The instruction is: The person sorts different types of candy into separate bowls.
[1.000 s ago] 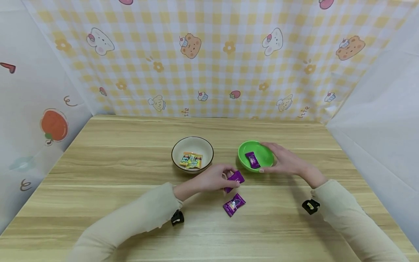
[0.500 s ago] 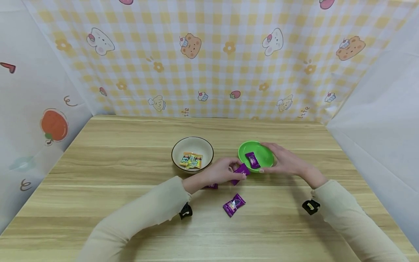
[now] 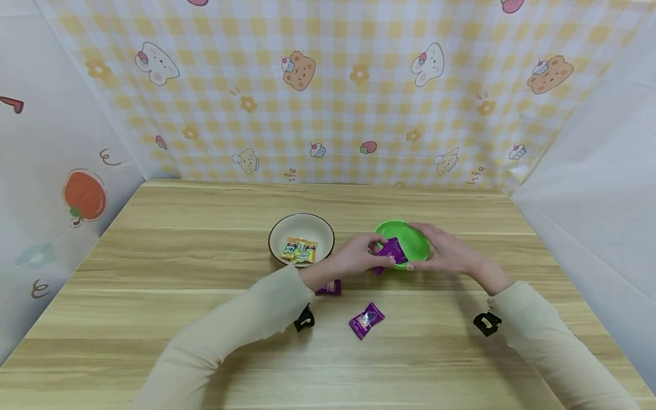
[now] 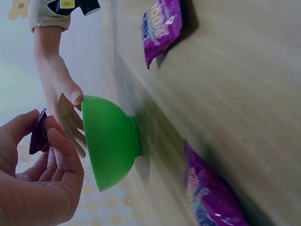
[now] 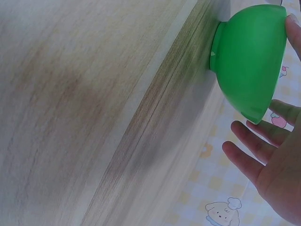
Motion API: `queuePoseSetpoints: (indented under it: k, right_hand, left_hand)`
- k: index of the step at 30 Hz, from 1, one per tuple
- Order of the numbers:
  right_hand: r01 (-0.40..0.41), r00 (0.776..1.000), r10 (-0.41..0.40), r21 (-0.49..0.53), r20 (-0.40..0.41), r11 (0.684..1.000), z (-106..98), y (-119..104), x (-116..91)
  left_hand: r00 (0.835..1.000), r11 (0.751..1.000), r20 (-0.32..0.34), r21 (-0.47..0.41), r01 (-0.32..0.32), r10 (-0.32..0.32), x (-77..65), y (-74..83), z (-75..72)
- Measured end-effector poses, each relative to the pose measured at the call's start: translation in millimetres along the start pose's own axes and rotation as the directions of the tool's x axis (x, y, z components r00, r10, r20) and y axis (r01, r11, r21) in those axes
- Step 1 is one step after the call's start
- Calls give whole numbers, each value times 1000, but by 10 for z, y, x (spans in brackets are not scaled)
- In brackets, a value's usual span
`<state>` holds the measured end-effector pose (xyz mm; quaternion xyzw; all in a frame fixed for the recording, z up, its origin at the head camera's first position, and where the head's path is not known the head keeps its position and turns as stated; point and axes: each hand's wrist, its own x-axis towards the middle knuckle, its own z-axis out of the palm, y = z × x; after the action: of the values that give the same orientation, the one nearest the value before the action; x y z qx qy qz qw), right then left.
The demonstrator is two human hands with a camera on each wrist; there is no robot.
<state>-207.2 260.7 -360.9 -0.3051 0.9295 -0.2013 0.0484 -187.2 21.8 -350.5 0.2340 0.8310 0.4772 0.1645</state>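
My left hand [image 3: 351, 256] pinches a purple candy packet [image 4: 38, 136] between thumb and fingers, over the near left rim of the green bowl [image 3: 417, 239]. In the head view the packet overlaps the purple candy lying inside that bowl. At the bowl's right side, my right hand [image 3: 448, 249] holds the rim, thumb on the near side and fingers toward the far side; several of its fingers stretch out straight in the right wrist view. A purple candy packet [image 3: 366, 320] lies on the table in front, and another purple packet [image 3: 330, 287] is partly hidden under the left forearm.
A cream bowl [image 3: 307, 225] with a dark rim stands left of the green one, holding several yellow and orange candy packets [image 3: 301, 251]. Both bowls are on a wood-grain table [image 3: 205, 239]. Behind the table hangs a yellow checked cloth [image 3: 333, 114].
My left hand has carried the purple packet right and away from me, from the table to the green bowl's rim. The packet under the forearm has come into view. The right hand has stayed put.
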Motion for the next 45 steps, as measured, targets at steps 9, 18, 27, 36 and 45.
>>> queuePoseSetpoints:
  k: [9,18,27,36,45]
  right_hand:
    - [4,1000,-4,9,4,1000,-1,11,4]
    - [5,1000,-5,26,4,1000,-18,-15,-3]
    - [-5,1000,4,24,10,1000,-16,-13,-6]
    - [6,1000,-6,11,11,1000,-4,4,3]
    - [17,1000,-17,8,-2,1000,-10,-3,2]
  left_hand:
    - [995,992,-47,-97,83,-88,183,68,8]
    - [987,991,-107,-71,115,-123,339,107,37]
    - [984,979,-102,-159,130,-147,329,135,80]
    - [990,988,-113,-136,74,-89,201,93,28]
    - [994,994,-103,-103,24,-35,-3,8,-60]
